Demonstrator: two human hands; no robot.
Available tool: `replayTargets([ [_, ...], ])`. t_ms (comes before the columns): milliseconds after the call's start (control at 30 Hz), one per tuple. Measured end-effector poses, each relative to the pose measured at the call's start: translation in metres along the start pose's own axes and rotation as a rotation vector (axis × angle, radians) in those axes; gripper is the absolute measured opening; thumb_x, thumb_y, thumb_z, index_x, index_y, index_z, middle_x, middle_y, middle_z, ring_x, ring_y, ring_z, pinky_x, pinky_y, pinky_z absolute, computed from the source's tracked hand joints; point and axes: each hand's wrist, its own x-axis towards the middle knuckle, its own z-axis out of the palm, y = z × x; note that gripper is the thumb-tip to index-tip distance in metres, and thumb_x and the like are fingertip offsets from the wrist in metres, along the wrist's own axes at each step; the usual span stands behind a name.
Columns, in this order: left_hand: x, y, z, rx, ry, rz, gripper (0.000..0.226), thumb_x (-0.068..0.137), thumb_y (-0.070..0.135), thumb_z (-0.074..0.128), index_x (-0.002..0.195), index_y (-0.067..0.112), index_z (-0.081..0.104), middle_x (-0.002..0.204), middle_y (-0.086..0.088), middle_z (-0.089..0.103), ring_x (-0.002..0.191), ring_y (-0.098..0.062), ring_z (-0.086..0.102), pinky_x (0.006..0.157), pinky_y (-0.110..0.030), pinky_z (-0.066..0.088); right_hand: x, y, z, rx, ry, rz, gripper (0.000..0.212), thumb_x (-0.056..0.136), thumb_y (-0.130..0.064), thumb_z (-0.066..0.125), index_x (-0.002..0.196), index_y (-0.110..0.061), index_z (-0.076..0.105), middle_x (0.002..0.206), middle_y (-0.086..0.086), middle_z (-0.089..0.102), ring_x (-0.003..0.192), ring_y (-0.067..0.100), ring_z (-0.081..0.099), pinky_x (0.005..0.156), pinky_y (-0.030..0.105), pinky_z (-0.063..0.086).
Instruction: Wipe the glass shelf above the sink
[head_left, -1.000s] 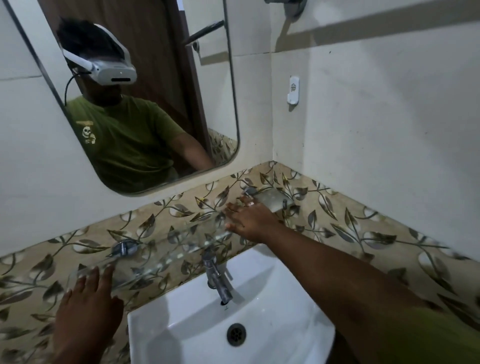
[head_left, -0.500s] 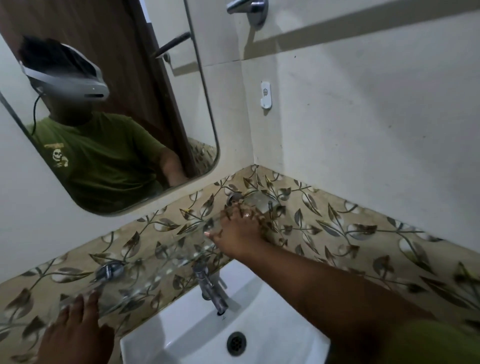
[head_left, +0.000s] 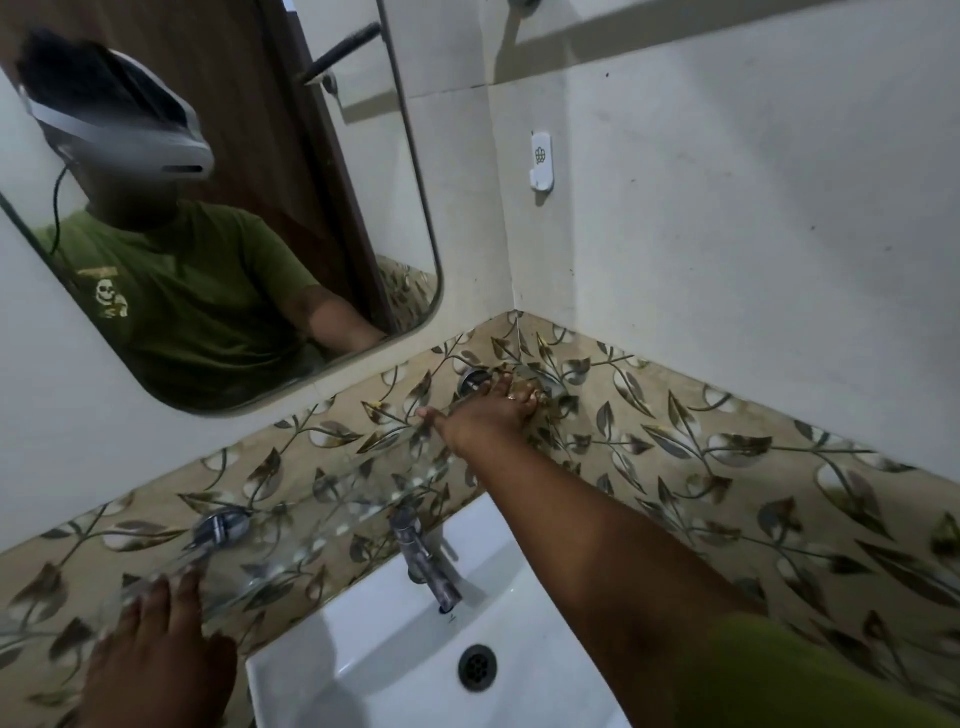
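Our right hand (head_left: 485, 415) lies flat, fingers spread, on the glass shelf (head_left: 322, 499) at 1 o'clock; left hand (head_left: 156, 654), fingers extended, rests at 8 o'clock.

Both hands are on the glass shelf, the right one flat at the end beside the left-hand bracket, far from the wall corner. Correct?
Not quite. In the head view the right hand lies on the glass shelf at its corner end; the left hand is near the other.
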Motion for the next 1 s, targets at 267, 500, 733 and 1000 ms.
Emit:
replayTargets([
  [267,0.001,-0.004,0.011,-0.036,0.009,0.061,0.091,0.057,0.049,0.037,0.135,0.005,0.053,0.137,-0.029,0.052,0.121,-0.051,0.052,0.091,-0.065,0.044,0.019,0.0,-0.016,-0.03,-0.068,0.005,0.142,0.056,-0.103,-0.006,0.161,-0.011,0.018,0.167,0.027,0.006,0.154,0.048,0.0,0.12,0.067,0.007],
  [500,0.003,-0.002,0.006,-0.043,0.077,0.056,0.088,0.055,0.044,0.046,0.131,0.001,0.055,0.134,-0.03,0.055,0.119,-0.052,0.053,0.09,-0.065,0.044,0.041,0.009,-0.026,0.015,-0.025,0.051,0.12,0.074,-0.098,0.014,0.153,-0.012,0.039,0.158,0.023,0.038,0.141,0.045,0.042,0.114,0.057,0.033],
  [733,0.006,-0.006,0.011,0.007,0.136,0.02,0.089,0.055,0.025,0.082,0.136,0.005,0.052,0.142,-0.024,0.051,0.129,-0.046,0.047,0.099,-0.062,0.04,0.048,0.064,-0.05,-0.064,0.118,-0.136,0.039,0.095,-0.031,0.054,0.127,-0.011,0.065,0.13,0.011,0.065,0.115,0.032,0.064,0.094,0.042,0.055],
  [1000,0.005,-0.008,0.02,0.025,0.166,0.004,0.088,0.066,0.034,0.072,0.145,0.012,0.04,0.149,-0.016,0.046,0.137,-0.037,0.04,0.107,-0.056,0.037,0.05,0.08,-0.048,-0.081,0.133,-0.196,0.034,0.089,-0.01,0.065,0.122,-0.003,0.066,0.122,0.016,0.067,0.109,0.031,0.066,0.087,0.036,0.054],
])
